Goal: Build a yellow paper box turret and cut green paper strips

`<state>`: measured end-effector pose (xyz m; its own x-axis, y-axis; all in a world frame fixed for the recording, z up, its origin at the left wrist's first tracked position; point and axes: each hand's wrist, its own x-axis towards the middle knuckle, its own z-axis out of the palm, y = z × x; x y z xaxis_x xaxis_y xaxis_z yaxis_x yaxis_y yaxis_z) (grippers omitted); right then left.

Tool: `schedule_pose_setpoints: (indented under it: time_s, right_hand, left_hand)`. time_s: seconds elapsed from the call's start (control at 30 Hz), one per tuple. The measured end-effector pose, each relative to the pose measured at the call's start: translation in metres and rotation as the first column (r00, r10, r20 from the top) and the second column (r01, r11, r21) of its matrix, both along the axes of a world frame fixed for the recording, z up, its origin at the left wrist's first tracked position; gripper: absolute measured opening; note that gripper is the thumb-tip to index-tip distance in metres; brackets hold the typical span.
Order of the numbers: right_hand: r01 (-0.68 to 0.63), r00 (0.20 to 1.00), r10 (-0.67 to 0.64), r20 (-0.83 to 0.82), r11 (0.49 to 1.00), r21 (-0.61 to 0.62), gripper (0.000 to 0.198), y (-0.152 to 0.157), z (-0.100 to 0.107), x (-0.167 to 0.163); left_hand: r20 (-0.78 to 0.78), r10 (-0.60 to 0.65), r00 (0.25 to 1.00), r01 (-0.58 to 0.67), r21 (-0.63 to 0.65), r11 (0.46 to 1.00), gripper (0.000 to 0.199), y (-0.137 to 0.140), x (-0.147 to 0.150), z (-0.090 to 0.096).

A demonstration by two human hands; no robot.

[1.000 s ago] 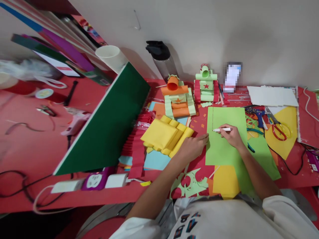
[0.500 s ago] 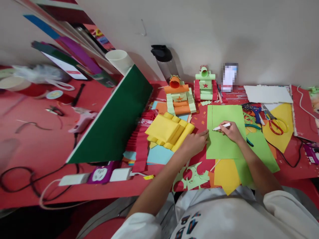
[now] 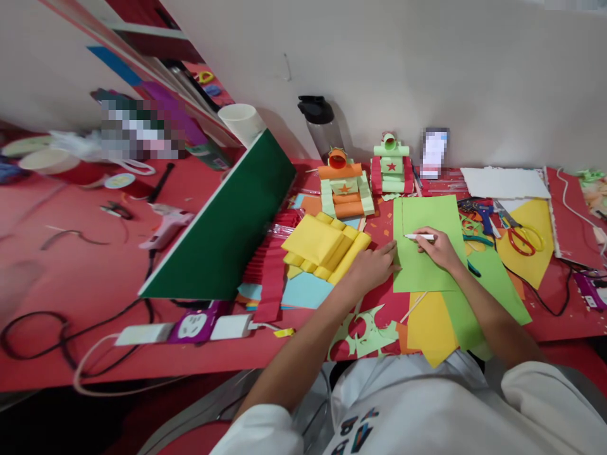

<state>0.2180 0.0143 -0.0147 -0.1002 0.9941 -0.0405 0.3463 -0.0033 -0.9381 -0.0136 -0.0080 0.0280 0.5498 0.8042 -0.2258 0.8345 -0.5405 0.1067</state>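
Observation:
My right hand [image 3: 439, 249] grips a white pen [image 3: 421, 237], its tip on a light green sheet of paper [image 3: 427, 272]. A thin line runs down from the sheet's top edge, near its left side, to the pen tip. My left hand [image 3: 372, 268] lies with fingers stretched out, the fingertips at the sheet's left edge. Beside that hand is a yellow rolled-paper model [image 3: 325, 246]. Behind it stand an orange and green paper model [image 3: 345, 188] and a green and red paper model [image 3: 391, 165], each bearing a star.
Scissors [image 3: 521, 237], a blue glue gun [image 3: 484, 217] and more paper [image 3: 531, 253] lie to the right. A green board [image 3: 222, 227] leans on the left, near a pink glue gun [image 3: 167, 227] and a power strip [image 3: 192, 325]. A bottle [image 3: 325, 129] and phone [image 3: 434, 153] stand against the wall.
The green sheet has slid slightly away from me, baring more of the yellow paper below it. The pen still rests on the sheet, its line now clearer. The camera view has shifted a little.

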Motion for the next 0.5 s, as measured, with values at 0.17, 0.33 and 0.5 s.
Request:
schedule_pose_setpoints:
  time_s: [0.17, 0.33, 0.5]
  right_hand:
    - [-0.021, 0.999, 0.021, 0.035, 1.0, 0.014, 0.034, 0.0009, -0.0023, 0.0023]
    - [-0.036, 0.999, 0.036, 0.013, 0.999, -0.016, 0.031, -0.0022, -0.0018, 0.002]
    - [-0.029, 1.0, 0.029, -0.001, 0.999, -0.014, 0.031, -0.0017, -0.0002, 0.0013]
  left_hand:
    - [0.015, -0.033, 0.999, 0.033, 0.003, 0.999, 0.043, 0.0018, -0.0003, 0.0004]
    - [0.03, -0.038, 0.999, 0.039, -0.008, 0.999, 0.041, 0.0025, -0.0011, 0.0023]
    - [0.06, -0.015, 0.998, 0.016, -0.016, 1.0, 0.039, 0.0032, -0.0021, 0.0014]
